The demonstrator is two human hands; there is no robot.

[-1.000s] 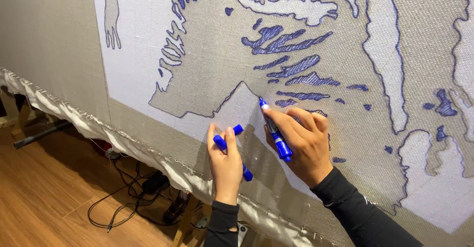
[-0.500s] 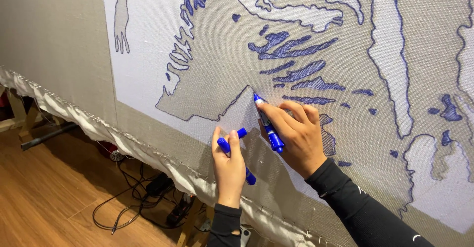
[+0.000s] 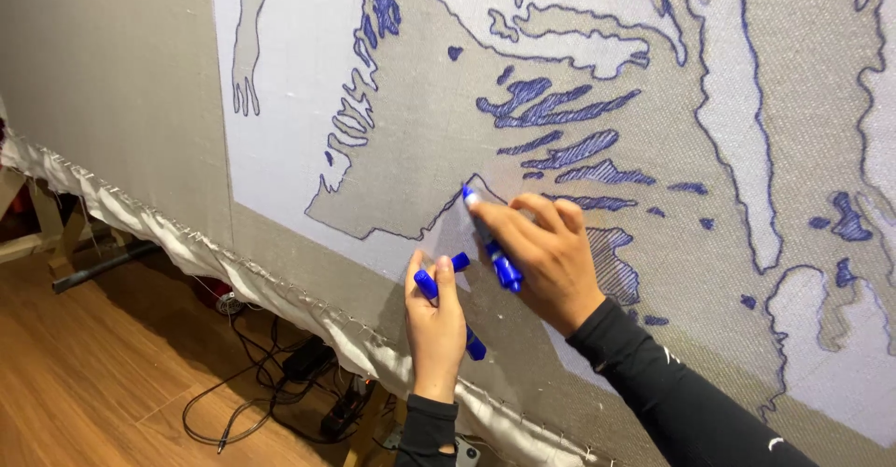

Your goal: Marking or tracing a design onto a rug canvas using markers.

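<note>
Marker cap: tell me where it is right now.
In the head view, the blue marker cap sits low and centre, pinched in the left hand against the canvas, beside the right hand.

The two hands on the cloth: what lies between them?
In the head view, only a short bare stretch of stretched cloth, part pale, lies between the left hand and the right hand. Both hold blue markers.

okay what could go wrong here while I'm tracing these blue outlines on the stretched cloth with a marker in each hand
The right hand rests on the cloth beside blue lines, so it might smear ink that is still wet. The left hand holds a spare blue marker against the fabric; whether it is capped cannot be told, so it could leave stray marks. The tracing marker could overshoot at the outline's sharp peak.
</note>
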